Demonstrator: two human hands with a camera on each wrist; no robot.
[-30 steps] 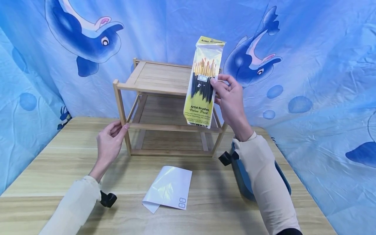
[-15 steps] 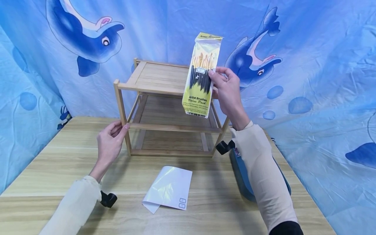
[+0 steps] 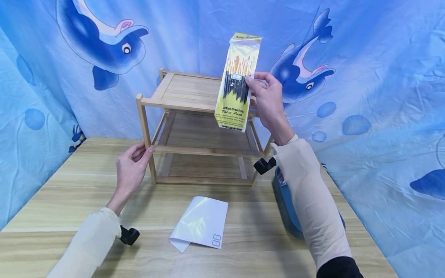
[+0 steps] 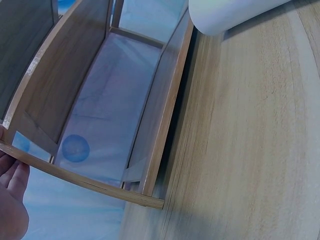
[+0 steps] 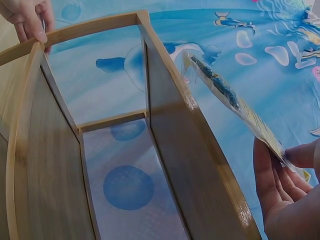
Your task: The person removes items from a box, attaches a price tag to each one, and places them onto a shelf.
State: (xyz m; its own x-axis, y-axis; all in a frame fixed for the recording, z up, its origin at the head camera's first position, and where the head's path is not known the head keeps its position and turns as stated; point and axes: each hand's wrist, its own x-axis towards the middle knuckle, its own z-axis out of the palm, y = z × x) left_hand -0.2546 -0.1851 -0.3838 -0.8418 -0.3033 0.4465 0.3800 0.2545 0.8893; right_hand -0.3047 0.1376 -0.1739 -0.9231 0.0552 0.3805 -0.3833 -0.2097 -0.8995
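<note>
In the head view my right hand (image 3: 269,100) pinches the right edge of a clear, yellow-printed pack of artist brushes (image 3: 236,87), held upright in front of the top shelf. Black handles and tan bristles show through its plastic. The right wrist view catches the brush pack (image 5: 235,102) edge-on beside the shelf's top board, thumb on one face and fingers on the other. My left hand (image 3: 132,166) grips the front left post of the three-tier wooden shelf (image 3: 208,150) at the middle tier. In the left wrist view the left hand (image 4: 12,200) is only partly visible at that post.
A folded glossy white sheet (image 3: 201,222) lies on the wooden table (image 3: 149,258) before the shelf. To the right stands a blue bin (image 3: 290,210), partly covered by my right sleeve, with something inside. A blue dolphin-print curtain (image 3: 215,34) hangs behind and at both sides.
My right hand has raised the brush pack and moved it slightly left and further toward the shelf top. The left hand has kept its grip on the post.
</note>
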